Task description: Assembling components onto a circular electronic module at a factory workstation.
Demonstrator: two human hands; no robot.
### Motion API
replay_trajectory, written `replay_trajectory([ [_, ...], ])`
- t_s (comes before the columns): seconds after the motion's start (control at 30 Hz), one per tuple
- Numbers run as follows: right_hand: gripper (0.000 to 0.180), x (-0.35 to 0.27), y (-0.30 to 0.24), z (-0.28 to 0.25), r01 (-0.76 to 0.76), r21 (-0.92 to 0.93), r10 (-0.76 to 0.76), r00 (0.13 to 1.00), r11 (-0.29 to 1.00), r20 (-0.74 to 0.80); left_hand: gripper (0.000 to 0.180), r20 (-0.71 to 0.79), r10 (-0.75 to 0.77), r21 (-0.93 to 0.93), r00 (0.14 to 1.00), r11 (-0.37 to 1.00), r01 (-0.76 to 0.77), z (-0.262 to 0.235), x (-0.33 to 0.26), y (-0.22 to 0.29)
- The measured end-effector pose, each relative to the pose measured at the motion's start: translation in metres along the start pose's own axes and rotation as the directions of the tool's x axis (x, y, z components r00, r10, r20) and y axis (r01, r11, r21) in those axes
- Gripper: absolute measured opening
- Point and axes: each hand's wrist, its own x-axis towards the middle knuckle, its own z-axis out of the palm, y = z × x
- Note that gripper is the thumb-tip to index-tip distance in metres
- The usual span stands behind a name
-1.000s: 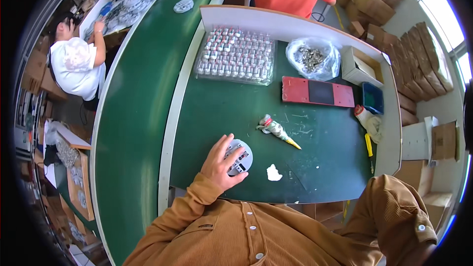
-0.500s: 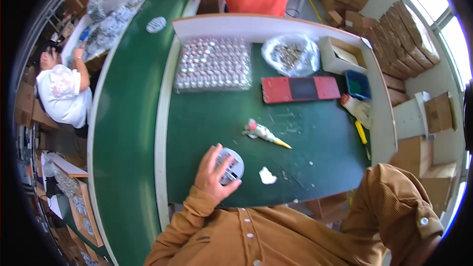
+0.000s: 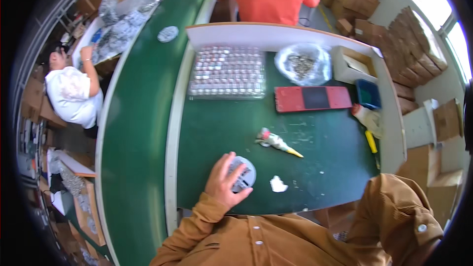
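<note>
A round grey disc-shaped part [image 3: 245, 173] with dark slots lies on the green bench near its front edge. My left hand [image 3: 224, 183] grips it from the left, thumb at the near side and fingers across the top. At the lower right rim my right arm is bent in a brown sleeve; of my right hand [image 3: 427, 252] only a dim bit near the cuff shows, with its fingers hidden. Beyond the disc lies a crumpled glue tube [image 3: 276, 141] with a yellow nozzle. A scrap of white paper [image 3: 279, 184] is to the disc's right.
A tray of small metallic parts [image 3: 227, 73], a bag of small pieces [image 3: 301, 64], a red case [image 3: 313, 99], a white box [image 3: 354, 65], a blue bin [image 3: 368, 93] and a yellow-handled screwdriver [image 3: 370, 141] line the bench. Left runs a green conveyor [image 3: 138, 133]; two people work nearby.
My view has shifted, so the bench and its things appear farther right and lower. My left hand stays on the disc. The person in white at the left has shifted an arm slightly.
</note>
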Motion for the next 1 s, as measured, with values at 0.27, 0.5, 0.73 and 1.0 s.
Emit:
replay_trajectory([
  [0.27, 0.023, -0.026, 0.058, -0.131, -0.100, -0.230, 0.140, 0.976, 0.968, 0.164, 0.069, 0.014, 0.021, 0.015, 1.000, 1.000, -0.021, -0.018, 0.008, 0.005],
  [0.5, 0.022, -0.042, 0.062, 0.158, -0.160, -0.237, 0.220, 0.941, 0.958, 0.257, 0.068, 0.026, 0.027, -0.018, 0.999, 1.000, -0.026, -0.011, -0.006, 0.017],
  [0.73, 0.030, -0.272, 0.205, 0.328, -0.538, -0.251, 0.437, 0.251, 0.805, 0.864, 0.065, -0.015, -0.011, -0.080, 1.000, 0.997, 0.010, -0.022, -0.013, 0.006],
  [1.0, 0.028, -0.322, 0.232, 0.344, -0.231, -0.408, 0.454, 0.207, 0.883, 0.866, 0.064, -0.015, -0.074, -0.087, 0.997, 0.994, 0.072, -0.025, -0.008, 0.007],
])
